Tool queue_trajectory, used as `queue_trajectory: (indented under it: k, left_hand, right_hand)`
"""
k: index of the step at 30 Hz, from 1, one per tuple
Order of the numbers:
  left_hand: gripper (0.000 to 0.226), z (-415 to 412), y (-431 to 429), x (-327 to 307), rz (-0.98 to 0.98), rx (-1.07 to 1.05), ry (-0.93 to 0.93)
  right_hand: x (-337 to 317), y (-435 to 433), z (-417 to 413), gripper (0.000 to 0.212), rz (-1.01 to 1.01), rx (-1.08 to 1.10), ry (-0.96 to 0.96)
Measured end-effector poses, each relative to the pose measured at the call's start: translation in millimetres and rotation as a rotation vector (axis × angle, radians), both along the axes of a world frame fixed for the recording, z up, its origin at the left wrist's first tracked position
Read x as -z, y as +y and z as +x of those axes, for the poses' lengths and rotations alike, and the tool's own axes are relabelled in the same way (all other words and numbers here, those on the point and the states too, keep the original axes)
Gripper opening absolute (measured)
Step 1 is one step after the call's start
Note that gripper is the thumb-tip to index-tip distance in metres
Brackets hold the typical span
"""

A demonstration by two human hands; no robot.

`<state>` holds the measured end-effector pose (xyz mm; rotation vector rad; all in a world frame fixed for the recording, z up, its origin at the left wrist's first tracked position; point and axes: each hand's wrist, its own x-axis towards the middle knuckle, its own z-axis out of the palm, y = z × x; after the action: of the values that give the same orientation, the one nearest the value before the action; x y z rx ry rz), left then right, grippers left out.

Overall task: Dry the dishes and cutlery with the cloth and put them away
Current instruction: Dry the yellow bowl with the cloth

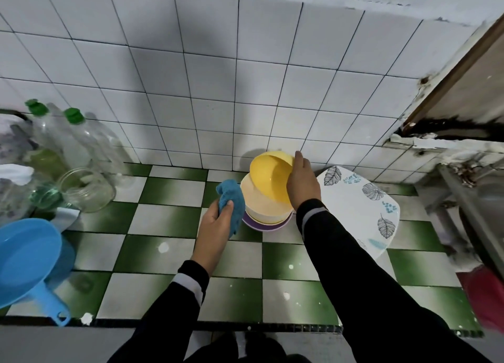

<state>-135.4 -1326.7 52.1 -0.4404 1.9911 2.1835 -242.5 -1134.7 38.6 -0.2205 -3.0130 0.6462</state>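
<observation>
Desk: Hands first. What does each one have?

Photographer: The left hand [215, 226] has its fingers and thumb curled round a bunched blue cloth [231, 199], gripped just left of the stack of dishes. The right hand [301, 181], in a black sleeve with a white band, clasps the right rim of a yellow bowl [271, 178], its fingers bent over the edge.

Desk: And where is the bowl?

Photographer: Tipped on its side, its hollow facing left toward the cloth, over a cream bowl [259, 208]. Whether the two touch cannot be told. The cream bowl sits on a purple dish [261, 225], near the foot of the white-tiled wall [218, 76].

Desk: Other dishes?

Photographer: A white leaf-print plate [360, 207] lies just right of the stack, partly behind the right forearm. All of it rests on a counter [163, 218] of green and white checked tiles.

Desk: The left side?

Photographer: A glass jar [87, 189] on its side, clear plastic bottles [73, 136] with green caps behind it, and a blue dipper [27, 259] at the counter's near-left edge, well apart from the dishes.
</observation>
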Motion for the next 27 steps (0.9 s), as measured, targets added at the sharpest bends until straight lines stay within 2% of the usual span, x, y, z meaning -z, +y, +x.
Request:
queue_trajectory:
  k: [12,19,23,27]
  left_hand:
    - [0.01,3.2,2.4,-4.7,0.046,0.017,-0.007]
    - [0.011,13.2,4.8,-0.7,0.047,0.0,-0.039]
    - [0.012,19.4,13.3,1.1,0.064,-0.044,-0.022]
    - [0.012,27.1,31.7,2.6,0.038,-0.141,0.011]
  right_hand:
    - [-7.5,-8.0,37.1,0.079,-0.035,-0.087,0.201]
    - [-4.6,-3.4,51.2,0.075,-0.14,0.006,0.343]
    - [-6.5,5.5,55.0,0.071,-0.33,0.086,0.306]
    - [-4.5,21.4,68.8,0.065,-0.404,0.068,0.193]
